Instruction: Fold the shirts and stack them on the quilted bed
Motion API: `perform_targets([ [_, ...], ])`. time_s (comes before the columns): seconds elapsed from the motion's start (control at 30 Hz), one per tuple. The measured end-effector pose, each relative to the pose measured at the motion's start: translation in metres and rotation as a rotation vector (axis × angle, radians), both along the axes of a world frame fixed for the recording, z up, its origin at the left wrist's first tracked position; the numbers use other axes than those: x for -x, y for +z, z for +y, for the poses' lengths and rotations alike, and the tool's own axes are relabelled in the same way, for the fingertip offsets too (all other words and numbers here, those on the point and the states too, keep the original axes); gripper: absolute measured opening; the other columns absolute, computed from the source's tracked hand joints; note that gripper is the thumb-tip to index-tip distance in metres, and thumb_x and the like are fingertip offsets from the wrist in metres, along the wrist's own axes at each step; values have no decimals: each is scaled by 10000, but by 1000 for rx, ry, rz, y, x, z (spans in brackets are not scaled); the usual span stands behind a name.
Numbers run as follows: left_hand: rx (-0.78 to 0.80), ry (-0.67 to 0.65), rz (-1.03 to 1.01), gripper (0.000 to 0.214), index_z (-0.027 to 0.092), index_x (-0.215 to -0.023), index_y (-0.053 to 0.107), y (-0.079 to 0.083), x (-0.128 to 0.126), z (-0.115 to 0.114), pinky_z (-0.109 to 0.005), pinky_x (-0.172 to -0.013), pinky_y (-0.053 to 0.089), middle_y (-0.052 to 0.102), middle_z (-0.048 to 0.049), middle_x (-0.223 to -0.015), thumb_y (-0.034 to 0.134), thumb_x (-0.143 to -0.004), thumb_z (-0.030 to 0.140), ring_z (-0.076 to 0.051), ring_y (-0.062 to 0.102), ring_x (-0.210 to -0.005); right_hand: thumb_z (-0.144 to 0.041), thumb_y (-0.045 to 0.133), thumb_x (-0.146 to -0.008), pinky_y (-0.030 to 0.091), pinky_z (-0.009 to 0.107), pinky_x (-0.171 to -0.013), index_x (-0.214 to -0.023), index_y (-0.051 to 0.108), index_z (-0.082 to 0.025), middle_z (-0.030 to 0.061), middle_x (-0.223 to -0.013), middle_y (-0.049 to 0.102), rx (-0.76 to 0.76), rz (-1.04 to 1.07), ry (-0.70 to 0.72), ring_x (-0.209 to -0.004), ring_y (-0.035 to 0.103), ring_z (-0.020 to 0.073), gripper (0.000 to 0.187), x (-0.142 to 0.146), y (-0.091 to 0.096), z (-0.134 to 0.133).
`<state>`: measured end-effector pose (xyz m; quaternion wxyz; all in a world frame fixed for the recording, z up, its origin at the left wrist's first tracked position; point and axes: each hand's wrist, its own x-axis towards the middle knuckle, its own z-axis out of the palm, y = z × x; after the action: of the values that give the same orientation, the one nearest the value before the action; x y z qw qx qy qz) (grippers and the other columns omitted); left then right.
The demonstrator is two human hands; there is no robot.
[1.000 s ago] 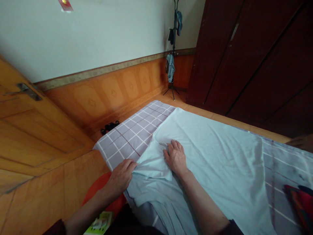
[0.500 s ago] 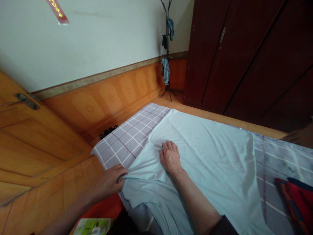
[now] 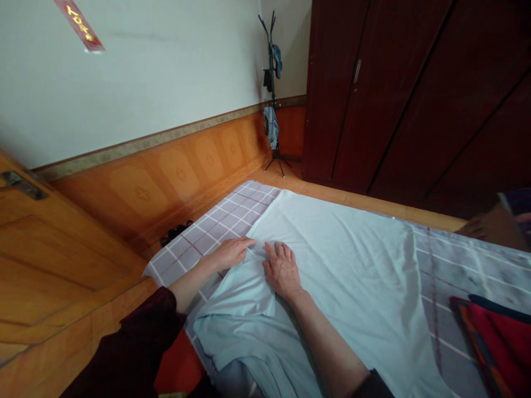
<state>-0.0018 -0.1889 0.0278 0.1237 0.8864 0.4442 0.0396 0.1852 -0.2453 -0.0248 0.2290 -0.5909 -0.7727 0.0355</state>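
Note:
A pale blue T-shirt (image 3: 344,260) is spread over the bed, with a sleeve-like part (image 3: 249,293) folded inward near its left side. My left hand (image 3: 231,252) is at the shirt's left edge, its fingers closed on the cloth and the index finger reaching toward my other hand. Just to the right, my right hand (image 3: 283,270) lies flat on the fabric with fingers apart. Nearer to me, the cloth is bunched and hangs over the bed's edge.
A checked sheet (image 3: 199,235) covers the bed. Folded red clothes (image 3: 504,337) lie at the right. At the far right edge is another person's arm (image 3: 489,224). A coat stand (image 3: 272,83), dark wardrobe (image 3: 394,99) and wooden door (image 3: 62,249) surround the bed.
My left hand has moved up and right from the bunched near corner to the shirt's left edge beside my right hand. My right hand stays on the cloth. The view has shifted slightly.

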Motion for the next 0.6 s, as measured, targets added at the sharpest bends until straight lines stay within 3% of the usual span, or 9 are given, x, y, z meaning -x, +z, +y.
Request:
perform_targets([
  [0.27, -16, 38, -20, 448, 199, -1148, 574, -5, 19, 5, -292, -897, 434, 585, -45, -1089, 435, -745, 62, -183, 579, -993, -315, 533, -859, 312, 376, -998, -1299, 500, -169, 120, -1330, 494, 96, 5, -26, -1240, 386, 272, 464, 1, 7, 4],
  [0.43, -18, 65, -101, 495, 192, -1177, 554, -14, 22, 3, -258, -828, 450, 566, -43, -1104, 434, -719, 52, -156, 583, -916, -310, 526, -858, 404, 343, -831, -1118, 626, -213, 94, -1049, 630, 145, 9, -89, -1005, 527, 250, 295, 5, 26, 19],
  [0.6, -33, 103, -231, 516, 195, -1192, 543, -25, 23, 1, -243, -775, 448, 566, -39, -1137, 449, -704, 59, -144, 580, -861, -278, 530, -845, 394, 335, -800, -987, 685, -214, 107, -947, 609, 129, 21, -138, -966, 505, 248, 219, 18, 31, 33],
])
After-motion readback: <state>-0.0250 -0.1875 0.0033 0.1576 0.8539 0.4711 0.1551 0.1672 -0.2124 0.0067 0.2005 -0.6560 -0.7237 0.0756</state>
